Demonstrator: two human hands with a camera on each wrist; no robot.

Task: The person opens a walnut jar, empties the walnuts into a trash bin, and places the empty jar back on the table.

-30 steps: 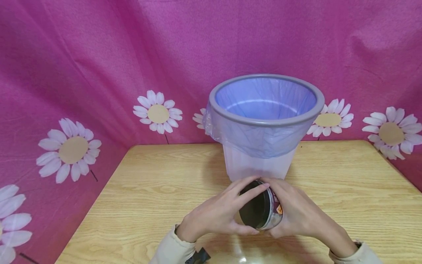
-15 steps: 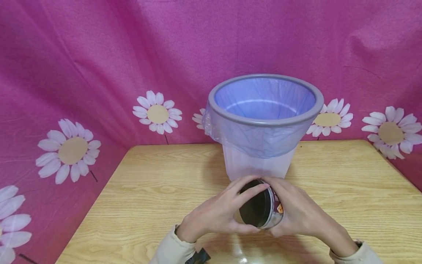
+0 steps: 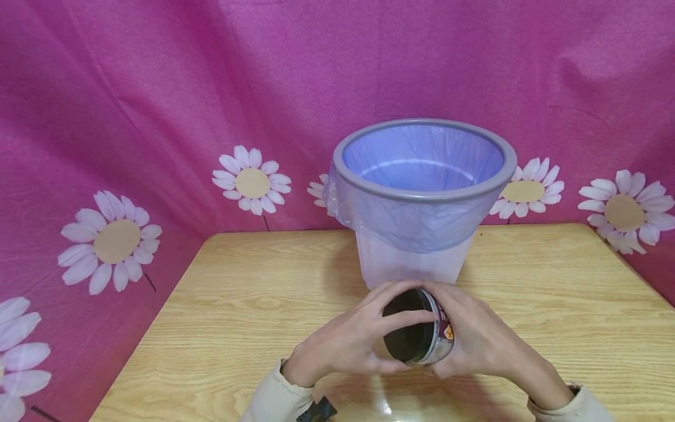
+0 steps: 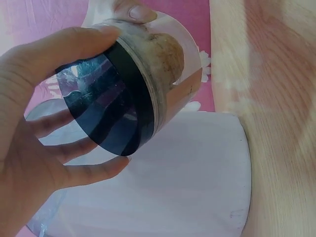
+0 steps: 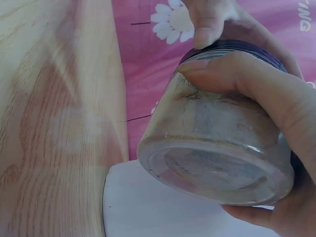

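A clear jar with a dark label on its side is held tilted in front of the bin, its black lid facing left. My left hand grips the lid by its edge, the thumb on the near side and one finger stretched across the lid. Around the jar's body my right hand is wrapped from the other side. In the left wrist view the lid looks glossy and sits on the jar. Pale brown residue shows through the jar wall in the right wrist view; the contents are unclear.
Behind the hands stands a whitish bin with a grey rim, lined with a translucent bluish bag. It rests on a wood-grain table. A pink cloth with white daisies hangs around the back and sides. A small black object lies by the left sleeve.
One finger of my left hand has slid nearer and to the right across the lid, onto its right edge. The jar, right hand and bin have stayed nearly still.
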